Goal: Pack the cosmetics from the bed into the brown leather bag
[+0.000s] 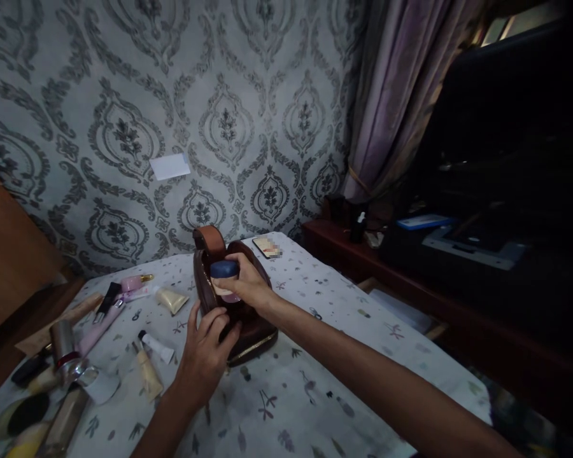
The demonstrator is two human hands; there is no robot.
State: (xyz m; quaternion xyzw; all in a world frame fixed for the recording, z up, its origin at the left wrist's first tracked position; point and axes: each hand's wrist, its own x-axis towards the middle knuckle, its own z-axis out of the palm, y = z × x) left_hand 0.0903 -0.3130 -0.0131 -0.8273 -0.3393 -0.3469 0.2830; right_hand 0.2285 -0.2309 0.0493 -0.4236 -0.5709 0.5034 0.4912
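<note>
A dark brown zippered cosmetic bag (255,337) lies unzipped on the table, its tan handle strap (211,240) standing up at the back. Over the bag's opening, my right hand (248,286) grips a small jar (224,270) with a dark blue lid and a pinkish body. Its lower part dips into the bag. My left hand (205,350) has its fingers hooked over the bag's near left rim, holding it. Much of the bag's inside is hidden by my hands. Left of the bag lie a cream tube (170,299), a white tube with a dark cap (156,346) and a beige tube (148,375).
Several bottles and cosmetics crowd the table's left side, among them a silvery bottle (64,340) and a pink bottle (132,284). A phone (266,247) lies behind the bag. To the right are a dark red desk (334,238) and an open drawer (401,312).
</note>
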